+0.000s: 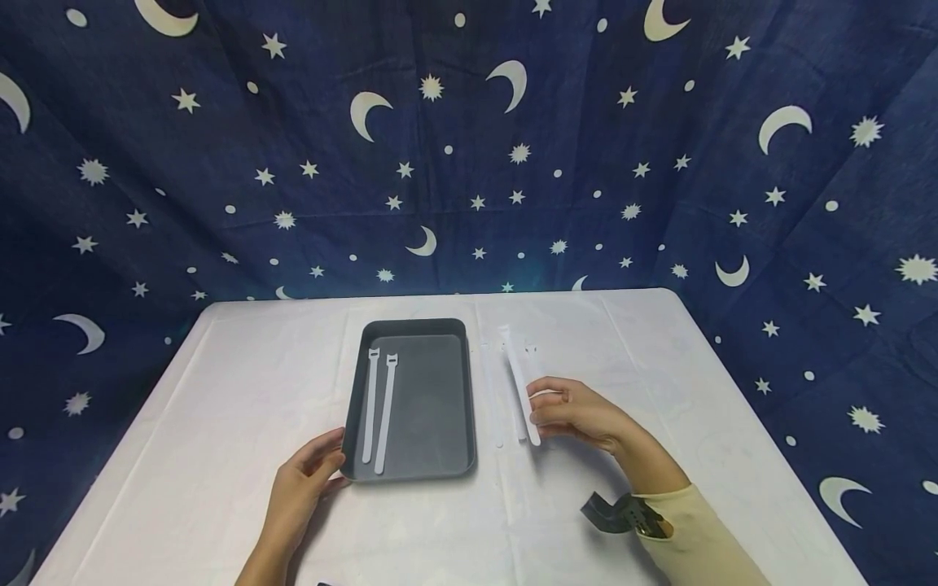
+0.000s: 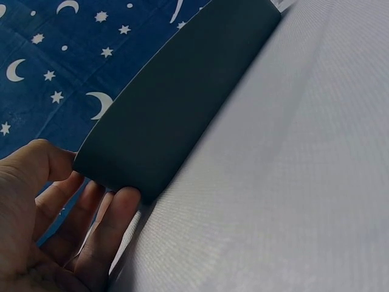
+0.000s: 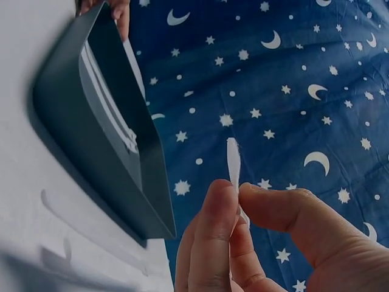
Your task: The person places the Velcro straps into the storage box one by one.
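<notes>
Apparently one white strap [image 1: 519, 382] is being brought over to the tray: it slants above the tabletop [image 1: 425, 537], just right of the tray, pinched between the right hand's [image 1: 582, 411] thumb and fingers. At least one more strap [image 1: 498, 407] lies flat nearby, faint against the white. Inside the tray [image 1: 432, 407], two straps [image 1: 384, 415] lie side by side along its left. The left hand [image 1: 304, 480] grips the tray's near-left corner. The next move likely calls for carrying the held strap leftward over the rim and laying it alongside those two.
</notes>
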A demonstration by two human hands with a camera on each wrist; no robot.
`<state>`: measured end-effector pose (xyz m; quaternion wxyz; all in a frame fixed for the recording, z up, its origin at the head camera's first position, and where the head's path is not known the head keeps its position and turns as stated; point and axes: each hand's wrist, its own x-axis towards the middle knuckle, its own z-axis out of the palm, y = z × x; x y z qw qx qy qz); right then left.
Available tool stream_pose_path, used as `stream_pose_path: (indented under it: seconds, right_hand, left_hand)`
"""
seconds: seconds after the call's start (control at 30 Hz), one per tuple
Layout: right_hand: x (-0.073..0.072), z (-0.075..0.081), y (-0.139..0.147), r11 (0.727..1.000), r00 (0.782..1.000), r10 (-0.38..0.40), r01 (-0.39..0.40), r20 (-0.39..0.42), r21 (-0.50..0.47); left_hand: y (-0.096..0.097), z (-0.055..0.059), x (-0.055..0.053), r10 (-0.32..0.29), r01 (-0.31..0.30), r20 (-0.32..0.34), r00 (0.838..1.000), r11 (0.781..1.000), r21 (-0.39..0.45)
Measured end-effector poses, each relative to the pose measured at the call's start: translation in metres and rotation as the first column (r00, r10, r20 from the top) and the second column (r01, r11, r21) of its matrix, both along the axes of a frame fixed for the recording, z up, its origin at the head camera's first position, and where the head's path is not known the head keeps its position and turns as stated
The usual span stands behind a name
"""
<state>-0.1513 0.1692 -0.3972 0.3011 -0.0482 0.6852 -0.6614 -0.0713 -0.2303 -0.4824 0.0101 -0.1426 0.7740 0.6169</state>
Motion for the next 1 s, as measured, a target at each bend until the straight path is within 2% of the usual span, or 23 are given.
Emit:
stream_pose_path:
  seconds: [0.3,0.53,1.0]
  right_hand:
    - [-0.004,0.001,-0.017,1.000,1.000,0.025,-0.025,-0.002,-0.014]
    - [-0.010,-0.003,-0.032,0.999,1.000,0.019,-0.018,0.023,-0.036]
    - [-0.013,-0.007,-0.062,0.995,0.999,0.029,-0.024,0.045,-0.099]
  left_hand:
    - [0.001,0.001,0.000,0.006,-0.006,0.001,1.000,1.000,-0.016]
    - [0.000,0.000,0.001,-0.007,0.007,-0.017,1.000,1.000,-0.030]
    - [-0.002,0.003,0.001,-0.022,0.022,-0.008,1.000,1.000,0.010]
